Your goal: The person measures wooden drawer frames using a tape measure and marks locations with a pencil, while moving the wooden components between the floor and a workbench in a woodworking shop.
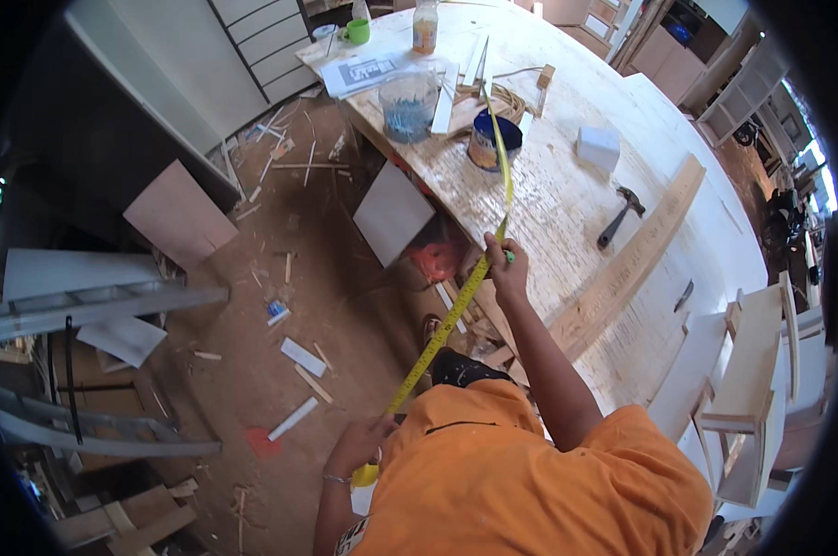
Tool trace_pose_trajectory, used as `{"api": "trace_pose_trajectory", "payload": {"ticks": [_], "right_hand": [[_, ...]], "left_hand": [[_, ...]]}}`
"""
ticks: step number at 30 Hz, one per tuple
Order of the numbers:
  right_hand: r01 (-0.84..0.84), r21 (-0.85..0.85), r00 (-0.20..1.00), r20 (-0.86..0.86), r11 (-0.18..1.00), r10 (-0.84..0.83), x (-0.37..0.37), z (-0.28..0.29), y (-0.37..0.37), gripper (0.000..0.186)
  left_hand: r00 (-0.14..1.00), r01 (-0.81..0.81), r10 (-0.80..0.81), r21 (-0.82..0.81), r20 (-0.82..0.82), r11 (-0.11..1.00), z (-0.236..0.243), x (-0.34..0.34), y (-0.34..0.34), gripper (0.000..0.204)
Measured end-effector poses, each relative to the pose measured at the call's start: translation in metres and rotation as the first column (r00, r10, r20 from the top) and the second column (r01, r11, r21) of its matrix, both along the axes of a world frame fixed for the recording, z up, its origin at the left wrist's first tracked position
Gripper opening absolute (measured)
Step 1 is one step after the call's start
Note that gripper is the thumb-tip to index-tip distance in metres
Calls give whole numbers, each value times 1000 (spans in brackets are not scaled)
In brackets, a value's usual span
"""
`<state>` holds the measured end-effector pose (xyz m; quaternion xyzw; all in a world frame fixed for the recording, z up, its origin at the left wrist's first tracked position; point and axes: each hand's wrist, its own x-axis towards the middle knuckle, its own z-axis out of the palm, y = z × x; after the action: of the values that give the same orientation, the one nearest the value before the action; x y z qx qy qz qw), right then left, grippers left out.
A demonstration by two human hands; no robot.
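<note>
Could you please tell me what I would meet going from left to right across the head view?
Pinkish board, left hand, bottle, right hand, hammer, small knife; the yellow measuring tape spans several of these positions, so it is left out.

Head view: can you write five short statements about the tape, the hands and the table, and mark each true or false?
1. The right hand grips the tape. True.
2. The tape ends at the right hand. False: it runs on past it, over the table.
3. The left hand is at the lower stretch of tape. True.
4. The hammer lies on the floor. False: it lies on the table.
5. A green cup stands on the table. True.
</note>
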<state>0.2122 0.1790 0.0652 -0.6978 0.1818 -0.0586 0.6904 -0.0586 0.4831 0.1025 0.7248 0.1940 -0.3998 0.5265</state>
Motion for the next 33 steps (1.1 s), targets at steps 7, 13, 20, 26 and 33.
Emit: {"api": "trace_pose_trajectory", "payload": {"ticks": [7, 13, 20, 26, 33], "right_hand": [[111, -41, 985, 141, 993, -105, 117, 55, -9, 45], [207, 113, 958, 179, 972, -225, 202, 108, -21, 47], [287, 161, 938, 153, 944, -312, 293, 120, -3, 43], [338, 40, 899, 283, 940, -335, 376, 143, 98, 47], [219, -4, 946, 248, 976, -211, 480, 142, 274, 53]], "left_hand": [[987, 103, -109, 56, 115, 993, 31, 145, 7, 46], [955, 204, -248, 241, 166, 949, 99, 275, 42, 44], [845, 289, -437, 424, 309, 858, 56, 404, 159, 40], [861, 240, -345, 299, 374, 924, -31, 509, 259, 40], [846, 284, -403, 345, 348, 894, -81, 586, 413, 39]]}}
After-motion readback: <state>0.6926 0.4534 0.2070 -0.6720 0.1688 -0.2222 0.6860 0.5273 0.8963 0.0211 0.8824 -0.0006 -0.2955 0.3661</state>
